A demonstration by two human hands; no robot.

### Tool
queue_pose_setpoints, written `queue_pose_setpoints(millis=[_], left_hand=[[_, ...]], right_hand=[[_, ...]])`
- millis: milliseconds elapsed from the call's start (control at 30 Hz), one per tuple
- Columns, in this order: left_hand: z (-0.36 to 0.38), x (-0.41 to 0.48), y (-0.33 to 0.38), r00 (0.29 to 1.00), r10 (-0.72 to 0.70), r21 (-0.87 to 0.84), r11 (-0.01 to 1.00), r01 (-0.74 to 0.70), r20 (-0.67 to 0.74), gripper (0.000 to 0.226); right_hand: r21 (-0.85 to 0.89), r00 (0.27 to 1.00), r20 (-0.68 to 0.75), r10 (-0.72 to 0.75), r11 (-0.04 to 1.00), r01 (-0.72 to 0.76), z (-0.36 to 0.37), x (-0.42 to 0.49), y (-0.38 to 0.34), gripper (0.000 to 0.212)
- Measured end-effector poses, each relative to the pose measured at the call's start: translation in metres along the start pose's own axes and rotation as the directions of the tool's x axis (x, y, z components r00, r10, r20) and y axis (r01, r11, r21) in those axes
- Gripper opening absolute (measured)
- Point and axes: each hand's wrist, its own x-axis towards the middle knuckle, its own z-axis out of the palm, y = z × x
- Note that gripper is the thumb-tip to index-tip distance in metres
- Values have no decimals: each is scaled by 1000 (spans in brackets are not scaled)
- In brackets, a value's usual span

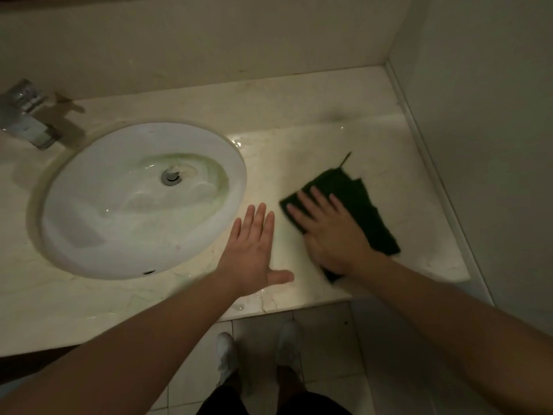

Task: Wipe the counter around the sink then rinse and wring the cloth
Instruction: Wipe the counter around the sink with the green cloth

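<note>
A dark green cloth lies flat on the cream marble counter, to the right of the round white sink. My right hand presses palm-down on the cloth with its fingers spread, covering the cloth's left part. My left hand rests flat and empty on the counter between the sink rim and the cloth, fingers apart. The counter near both hands looks wet and shiny. The sink basin holds a little water around its metal drain.
A chrome tap stands at the back left of the sink. A wall closes the counter at the back and another at the right. The counter's front edge runs just below my hands, with tiled floor and my white shoes beneath.
</note>
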Motion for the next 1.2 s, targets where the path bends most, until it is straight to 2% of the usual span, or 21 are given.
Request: queue_pose_setpoints(millis=[67, 133, 233, 333, 400, 500, 600, 700, 767, 833, 900, 967, 1067, 1200], left_hand=[[-6, -3, -1, 1000, 11, -53, 999, -12, -27, 117], [-8, -6, -3, 995, -11, -103, 995, 1, -100, 110], [-3, -15, -7, 990, -31, -77, 997, 20, -139, 104], [6, -21, -10, 997, -3, -17, 1000, 2, -73, 98], [7, -19, -12, 1000, 4, -5, 1000, -4, -29, 103], [-2, -15, -11, 998, 34, 8, 999, -34, 48, 119], [-10, -15, -12, 995, 33, 45, 998, -37, 91, 128], [-12, -16, -10, 994, 27, 42, 999, -32, 104, 130], [-12, -15, -9, 995, 24, 38, 999, -28, 100, 129], [-13, -16, -10, 993, 28, 38, 999, -32, 112, 128], [-15, -17, -9, 991, 31, 40, 999, -37, 130, 128], [-15, -17, -9, 992, 20, 36, 999, -25, 124, 128], [-18, -17, -8, 990, 14, 36, 999, -20, 143, 127], [-21, -9, -7, 996, -35, -67, 997, 40, 81, 123]], right_hand=[[39, 988, 50, -148, 989, 146, 6, -33, -2, 64], [85, 980, 45, -195, 978, 190, 4, -49, 13, 63], [203, 998, -7, -57, 978, 58, -4, -51, 26, 62], [83, 999, 8, -34, 996, 34, 4, -57, 14, 62], [59, 1000, 20, -19, 998, 17, 7, -58, 12, 63], [90, 986, -15, 165, 983, -163, 2, -36, 29, 63], [107, 898, -41, 439, 895, -432, -3, -10, 53, 62], [144, 832, -34, 553, 827, -544, -8, 25, 54, 62], [147, 846, -35, 532, 840, -522, -13, 50, 40, 62], [125, 914, -17, 406, 907, -401, -12, 54, 15, 62], [101, 964, -14, 265, 960, -263, -6, 24, -13, 62], [110, 976, -21, 217, 971, -214, -1, -22, -25, 62], [120, 963, 24, 267, 956, -268, 0, -51, 4, 64], [99, 897, -19, 441, 894, -437, -7, 6, 45, 63]])
